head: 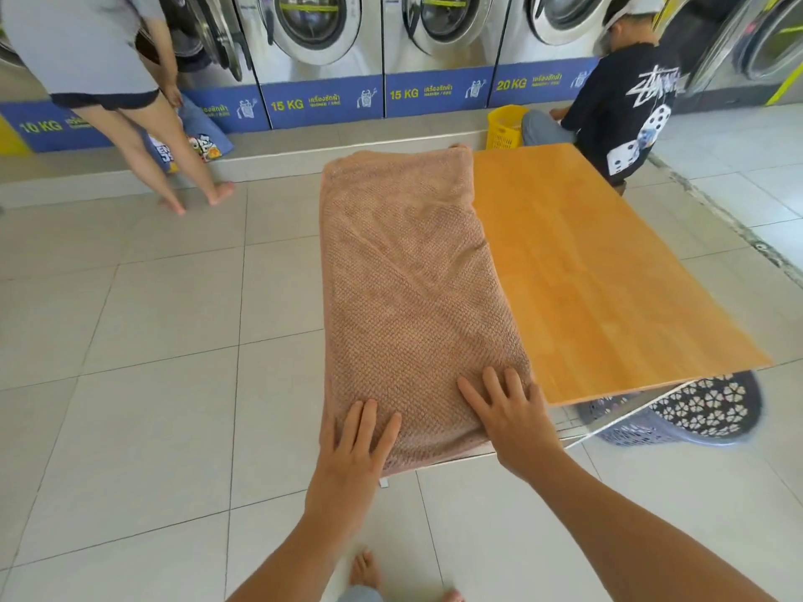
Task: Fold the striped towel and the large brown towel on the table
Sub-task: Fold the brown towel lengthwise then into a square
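The large brown towel (404,288) lies folded lengthwise as a long strip along the left half of the wooden table (599,271), from the far edge to the near edge. My left hand (354,445) rests flat on its near left corner, fingers spread. On the near right edge of the towel lies my right hand (508,414), also flat with fingers apart. Neither hand grips the cloth. No striped towel is in view.
A dark perforated laundry basket (695,410) stands under the table's near right corner. A person crouches by a yellow basket (504,128) at the far right; another person stands at the far left before the washing machines (321,36). Tiled floor surrounds the table.
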A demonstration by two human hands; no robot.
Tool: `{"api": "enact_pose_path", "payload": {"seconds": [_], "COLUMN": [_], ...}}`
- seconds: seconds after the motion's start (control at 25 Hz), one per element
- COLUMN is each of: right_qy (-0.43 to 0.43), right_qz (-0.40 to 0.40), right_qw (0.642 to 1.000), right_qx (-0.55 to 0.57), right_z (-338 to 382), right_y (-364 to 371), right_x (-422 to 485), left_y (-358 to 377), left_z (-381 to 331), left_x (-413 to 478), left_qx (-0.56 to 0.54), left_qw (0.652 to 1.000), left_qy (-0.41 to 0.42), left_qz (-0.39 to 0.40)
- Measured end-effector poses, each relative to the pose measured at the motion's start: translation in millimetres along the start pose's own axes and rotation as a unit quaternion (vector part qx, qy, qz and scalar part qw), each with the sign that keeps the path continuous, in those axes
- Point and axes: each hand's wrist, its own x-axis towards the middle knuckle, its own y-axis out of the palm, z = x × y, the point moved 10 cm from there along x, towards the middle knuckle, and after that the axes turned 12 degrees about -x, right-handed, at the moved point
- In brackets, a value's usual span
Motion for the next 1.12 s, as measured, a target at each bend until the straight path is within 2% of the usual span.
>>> {"api": "enact_pose_path", "payload": {"seconds": [0.16, 0.32, 0.52, 0.68, 0.8, 0.96, 1.04, 1.12], "right_qy": [-0.018, -0.022, -0.005, -0.029, -0.051, -0.075, -0.077, -0.094], "right_qz": [-0.05, 0.005, 0.005, -0.016, -0.057, -0.083, -0.06, 0.007], "right_qw": [0.999, 0.999, 0.994, 0.985, 0.987, 0.987, 0.988, 0.989], "right_qx": [0.006, 0.041, 0.11, 0.17, 0.138, 0.116, 0.12, 0.118], "right_z": [-20.4, -21.8, -25.9, -59.8, -87.6, -142.3, -172.0, -190.0], "right_y": [-20.9, -19.7, -24.1, -34.4, -38.3, -12.8, 13.7, 46.3], "right_x": [5.6, 2.1, 11.7, 30.9, 40.0, 38.4, 37.3, 32.8], "left_y": [-9.2, -17.8, -39.1, -59.4, -65.2, -55.4, -43.3, -30.2], "left_z": [6.3, 9.1, 18.7, 23.8, 5.3, -55.9, -85.6, -101.2], "left_x": [11.9, 29.2, 40.9, 58.5, 70.1, 89.7, 105.5, 116.0], "left_qx": [0.005, -0.04, -0.111, -0.19, -0.196, -0.233, -0.242, -0.242], "left_qw": [0.999, 0.999, 0.993, 0.981, 0.978, 0.967, 0.964, 0.961], "left_qy": [0.021, 0.027, 0.034, -0.038, -0.072, -0.086, -0.091, -0.113], "left_qz": [-0.025, -0.015, 0.015, -0.004, -0.027, -0.065, -0.069, -0.072]}}
